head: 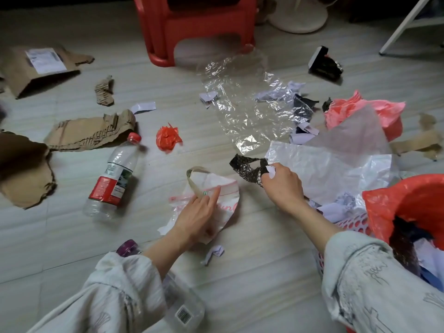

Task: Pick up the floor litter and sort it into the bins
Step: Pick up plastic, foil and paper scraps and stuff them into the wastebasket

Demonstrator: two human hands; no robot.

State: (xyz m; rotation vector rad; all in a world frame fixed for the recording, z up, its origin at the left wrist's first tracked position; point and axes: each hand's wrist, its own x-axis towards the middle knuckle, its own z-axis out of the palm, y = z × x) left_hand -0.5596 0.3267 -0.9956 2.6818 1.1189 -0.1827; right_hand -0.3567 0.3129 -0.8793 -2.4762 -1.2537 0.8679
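Head view. Task partly done: red-lined bin (408,203) at the floor's right edge already holds paper and plastic. Left on the floor: water bottle (113,176), torn cardboard (91,133), clear film (242,102).

Right hand (281,186) pinches a black foil scrap (247,168); left hand (199,212), forefinger out, holds a zip bag (216,200).

Open floor lies bottom centre; red stool (192,27) bounds the far edge.

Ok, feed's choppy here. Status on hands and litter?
Left hand grips zip bag. Right hand pinches black wrapper and a white scrap. Bin beside right arm; bottle, cardboard remain.
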